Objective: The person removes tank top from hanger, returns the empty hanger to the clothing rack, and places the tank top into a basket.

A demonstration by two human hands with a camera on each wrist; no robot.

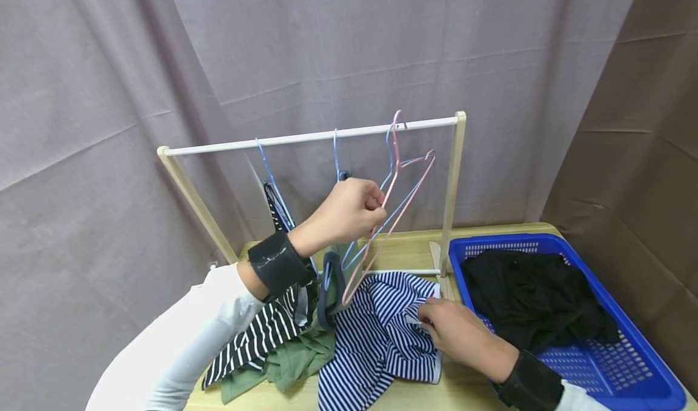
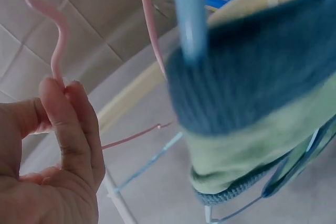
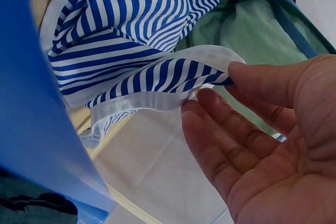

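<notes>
My left hand [image 1: 349,211] pinches a pink clothes hanger [image 1: 396,147] just below its hook, which overlaps the white rail. The hanger tilts, its lower end pointing down toward the cloth. In the left wrist view, thumb and fingertips close on the pink hanger [image 2: 59,51]. Below and to the right, my right hand [image 1: 463,335] pinches the edge of a blue-and-white striped garment [image 1: 371,344] lying on the wooden surface. The right wrist view shows the white trim [image 3: 152,102] of that garment at the fingertips, with the thumb above.
A small rack with a white rail [image 1: 229,147] carries several blue hangers [image 1: 335,150]. On them hang a green garment with dark blue trim [image 1: 322,314] and a black-and-white striped garment [image 1: 262,335]. A blue basket [image 1: 649,353] holding black clothing [image 1: 534,296] stands at right.
</notes>
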